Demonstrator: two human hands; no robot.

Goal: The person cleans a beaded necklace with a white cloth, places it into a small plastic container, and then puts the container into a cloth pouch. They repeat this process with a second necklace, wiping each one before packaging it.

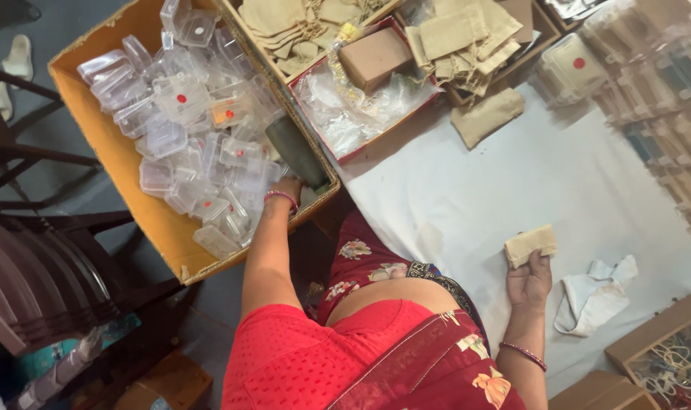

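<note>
Nearest us, our left hand (288, 190) reaches toward eleven o'clock into the box (114, 152) of clear cases (182, 99); its grip we cannot tell. At three o'clock, our right hand (529, 279) pinches a tan pouch (530, 244) over the table (512, 175).

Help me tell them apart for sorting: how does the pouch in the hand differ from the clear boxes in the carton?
The pouch is beige cloth, flat and opaque; the clear boxes are hard, see-through plastic. The pouch is single, held in the right hand; the boxes lie heaped loose. Both are small.
</note>
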